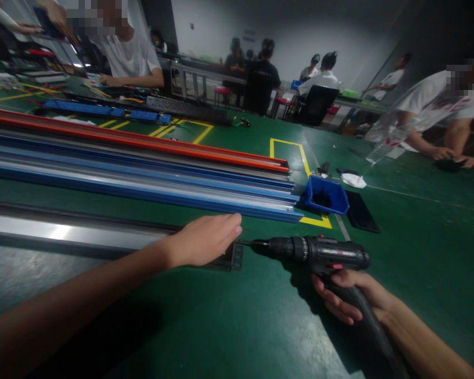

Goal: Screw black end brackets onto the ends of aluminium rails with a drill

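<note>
My right hand [349, 297] is wrapped round the grip of a black cordless drill [319, 252]. The drill lies level, its bit pointing left at the end of a long dark metal rail [82, 234] on the green floor. My left hand [203, 239] rests on the rail's right end, fingers together and curled over its top, close to the end bracket [236, 257]. The drill bit touches or nearly touches that bracket.
Long blue, grey and orange rails [142, 168] lie side by side behind the dark one. A blue bin [326, 195], a black pad [361, 210] and a white cloth [353, 180] sit by yellow floor tape. Other people work at the left, right and back.
</note>
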`<move>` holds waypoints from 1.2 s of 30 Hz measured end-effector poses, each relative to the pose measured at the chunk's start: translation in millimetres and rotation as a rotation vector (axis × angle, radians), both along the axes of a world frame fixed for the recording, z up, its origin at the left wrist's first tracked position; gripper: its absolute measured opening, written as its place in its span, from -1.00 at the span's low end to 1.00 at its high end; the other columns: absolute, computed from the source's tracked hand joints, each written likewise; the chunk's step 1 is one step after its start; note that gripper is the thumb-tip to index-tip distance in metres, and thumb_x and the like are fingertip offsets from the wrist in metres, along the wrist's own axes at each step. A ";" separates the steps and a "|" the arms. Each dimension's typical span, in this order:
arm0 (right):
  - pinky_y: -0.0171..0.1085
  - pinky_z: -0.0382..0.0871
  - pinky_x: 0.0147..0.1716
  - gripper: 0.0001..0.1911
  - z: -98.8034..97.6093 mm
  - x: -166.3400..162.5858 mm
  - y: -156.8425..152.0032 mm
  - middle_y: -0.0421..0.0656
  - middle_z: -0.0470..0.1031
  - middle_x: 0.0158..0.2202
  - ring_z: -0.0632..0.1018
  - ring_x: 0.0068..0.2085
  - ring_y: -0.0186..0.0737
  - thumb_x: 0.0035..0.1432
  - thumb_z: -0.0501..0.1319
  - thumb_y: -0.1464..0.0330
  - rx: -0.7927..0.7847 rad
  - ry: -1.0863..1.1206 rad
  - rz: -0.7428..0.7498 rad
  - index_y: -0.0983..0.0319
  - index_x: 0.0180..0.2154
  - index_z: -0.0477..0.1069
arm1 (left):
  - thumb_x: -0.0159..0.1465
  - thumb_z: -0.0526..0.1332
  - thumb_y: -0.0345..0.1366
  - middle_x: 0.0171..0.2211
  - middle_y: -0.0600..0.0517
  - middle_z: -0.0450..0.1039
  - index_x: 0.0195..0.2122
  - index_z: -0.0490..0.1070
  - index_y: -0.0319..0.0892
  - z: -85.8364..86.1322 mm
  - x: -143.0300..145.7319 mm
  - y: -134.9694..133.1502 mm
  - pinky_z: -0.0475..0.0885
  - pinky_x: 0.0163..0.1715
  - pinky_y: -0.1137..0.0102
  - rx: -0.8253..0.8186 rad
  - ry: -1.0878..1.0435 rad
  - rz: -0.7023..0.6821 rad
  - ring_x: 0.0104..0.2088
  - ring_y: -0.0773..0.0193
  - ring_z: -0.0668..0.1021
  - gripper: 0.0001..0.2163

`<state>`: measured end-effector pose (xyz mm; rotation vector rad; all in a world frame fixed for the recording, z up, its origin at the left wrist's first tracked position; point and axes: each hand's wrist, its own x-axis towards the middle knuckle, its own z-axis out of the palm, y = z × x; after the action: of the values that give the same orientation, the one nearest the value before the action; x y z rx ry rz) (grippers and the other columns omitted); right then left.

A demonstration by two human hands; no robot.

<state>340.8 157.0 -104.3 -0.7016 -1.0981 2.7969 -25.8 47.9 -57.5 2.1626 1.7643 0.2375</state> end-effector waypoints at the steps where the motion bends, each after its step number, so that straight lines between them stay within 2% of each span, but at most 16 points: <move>1: -0.44 0.43 -0.60 -0.71 0.4 -0.4 -0.2 -0.18 0.48 -0.47 0.30 -0.70 -0.54 0.24 0.24 0.29 -0.001 0.002 -0.001 0.41 -0.17 0.55 | 0.53 -0.19 -0.15 -0.27 0.02 0.43 -0.21 0.19 -0.10 0.0 0.0 0.1 0.28 -0.33 0.28 -0.002 0.002 -0.001 -0.34 0.17 0.48 -0.73; 12: -0.44 0.43 -0.61 -0.69 0.6 -1.1 0.0 -0.18 0.47 -0.49 0.31 -0.70 -0.53 0.22 0.28 0.26 -0.006 -0.023 -0.006 0.40 -0.18 0.58 | 0.53 -0.19 -0.16 -0.27 0.01 0.44 -0.21 0.20 -0.11 0.5 0.0 0.1 0.26 -0.36 0.27 -0.016 0.014 0.005 -0.34 0.18 0.48 -0.73; 36: -0.43 0.43 -0.61 -0.68 -1.8 -0.1 1.4 -0.12 0.50 -0.45 0.33 -0.69 -0.51 0.24 0.21 0.31 -0.024 0.012 -0.005 0.43 -0.14 0.57 | 0.53 -0.19 -0.15 -0.29 0.04 0.42 -0.22 0.17 -0.09 -1.7 -0.1 1.4 0.23 -0.36 0.28 -0.010 0.013 0.005 -0.34 0.17 0.48 -0.74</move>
<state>340.7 158.3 -106.1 -0.6880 -1.0611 2.8113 -25.9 49.3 -59.2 2.1581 1.7742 0.2155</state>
